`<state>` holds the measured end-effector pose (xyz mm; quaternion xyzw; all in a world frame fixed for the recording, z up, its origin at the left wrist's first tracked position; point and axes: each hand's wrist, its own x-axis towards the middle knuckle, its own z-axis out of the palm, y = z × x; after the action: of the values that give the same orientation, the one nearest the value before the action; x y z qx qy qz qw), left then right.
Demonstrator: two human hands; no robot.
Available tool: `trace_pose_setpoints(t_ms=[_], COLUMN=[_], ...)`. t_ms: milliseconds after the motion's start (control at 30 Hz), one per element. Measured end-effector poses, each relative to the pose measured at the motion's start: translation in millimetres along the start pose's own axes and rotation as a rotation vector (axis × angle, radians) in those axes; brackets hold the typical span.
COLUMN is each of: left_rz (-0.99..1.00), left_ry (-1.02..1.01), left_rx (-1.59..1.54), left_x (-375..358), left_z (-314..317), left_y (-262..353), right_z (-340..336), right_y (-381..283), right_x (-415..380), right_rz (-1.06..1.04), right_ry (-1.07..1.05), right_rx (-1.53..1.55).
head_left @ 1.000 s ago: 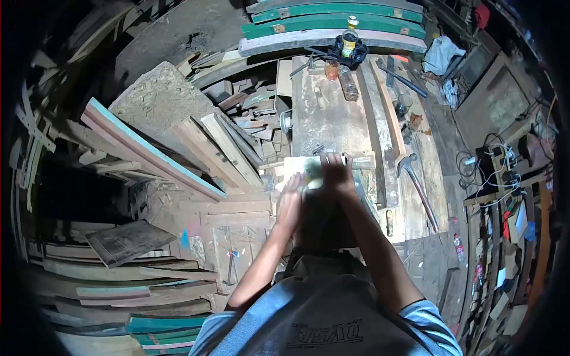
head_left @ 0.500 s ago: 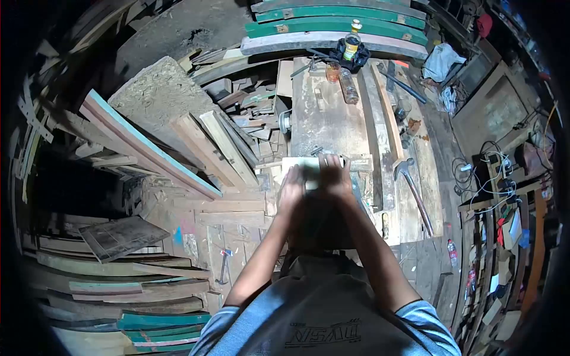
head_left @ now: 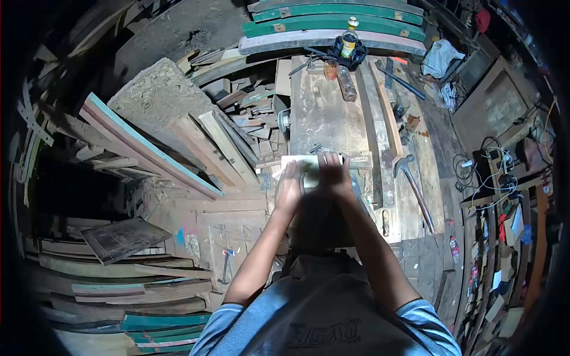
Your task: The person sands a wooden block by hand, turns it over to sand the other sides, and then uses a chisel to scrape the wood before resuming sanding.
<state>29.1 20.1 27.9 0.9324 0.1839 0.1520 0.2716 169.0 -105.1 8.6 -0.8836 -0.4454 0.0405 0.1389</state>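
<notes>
Shows as a pale cream, rectangular wooden piece, partly covered, set crosswise at the near end of the brown wooden workbench.

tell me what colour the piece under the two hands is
The piece is pale cream, partly in shadow; the head view shows it best.

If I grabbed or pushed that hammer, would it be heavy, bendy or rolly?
The hammer would probably feel heavy at one end, because its head looks metal. It likely won't bend, since the handle looks solid. Pushed, it might swing round instead of rolling, as the head sticks out sideways.
</notes>
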Motion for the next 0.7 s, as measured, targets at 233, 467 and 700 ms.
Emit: trace_pose_setpoints(t_ms=[233,467,700], left_rz=[0.035,0.030,0.057], left_ry=[0.006,0.028,0.094], left_rx=[-0.008,0.138,0.115], left_x=[-5.6,8.4,16.6], left_z=[19.5,17.8,26.6], left_y=[-19.8,-27.0,-36.8], right_z=[23.5,10.5,7.5], right_y=[9.2,4.9,-0.4], right_x=[1.1,2.4,-2.0], right_rz=[-0.082,-0.062,-0.025], right_ry=[0.248,0.104,0.072], right_rx=[-0.053,-0.007,-0.050])
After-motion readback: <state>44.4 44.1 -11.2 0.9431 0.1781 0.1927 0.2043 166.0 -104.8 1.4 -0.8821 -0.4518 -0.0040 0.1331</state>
